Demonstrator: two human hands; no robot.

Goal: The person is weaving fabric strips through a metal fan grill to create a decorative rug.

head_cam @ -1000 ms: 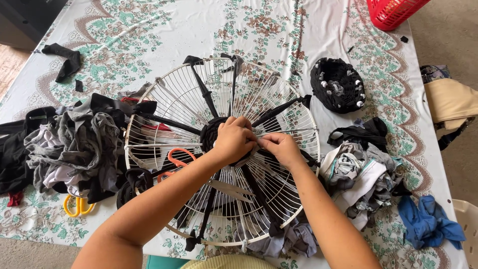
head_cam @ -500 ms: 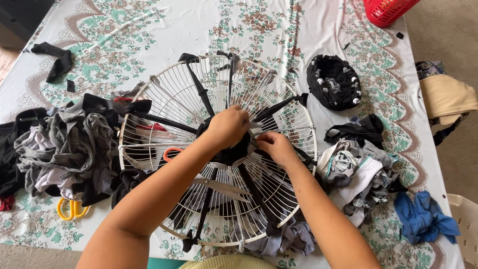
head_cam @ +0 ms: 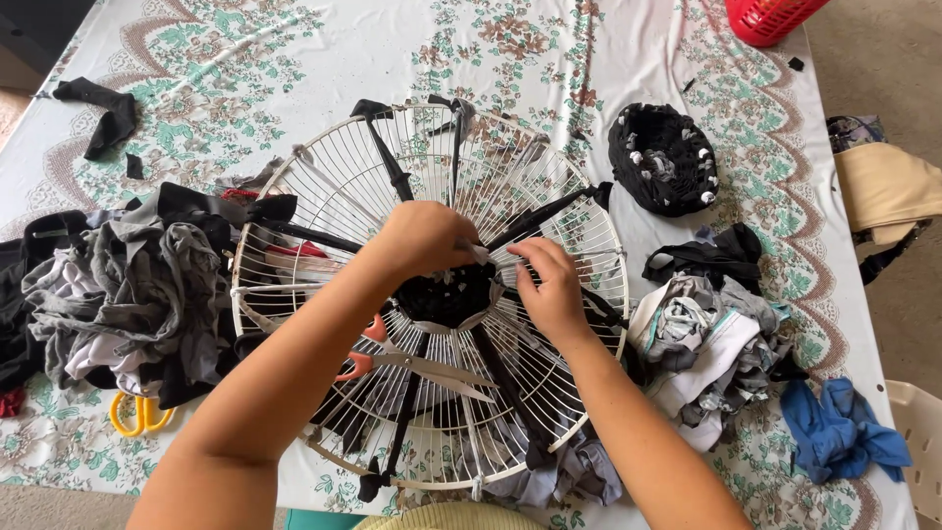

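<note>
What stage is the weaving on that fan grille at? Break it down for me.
Done: black fabric strips run like spokes across the white wire fan grille, and a small woven patch fills its hub. In hand: the left hand and right hand pinch a pale strip at the patch's edge. Left: most of the grille is bare wire; fabric scraps wait beside it.

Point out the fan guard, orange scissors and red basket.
fan guard (head_cam: 324, 167): head view, upper-left wire rim.
orange scissors (head_cam: 355, 365): head view, handle loop under the wires.
red basket (head_cam: 770, 18): head view, side wall.

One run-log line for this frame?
left hand pinching grey fabric strip | right hand on wire fan guard | black weave at hub | scissors beneath guard
</note>
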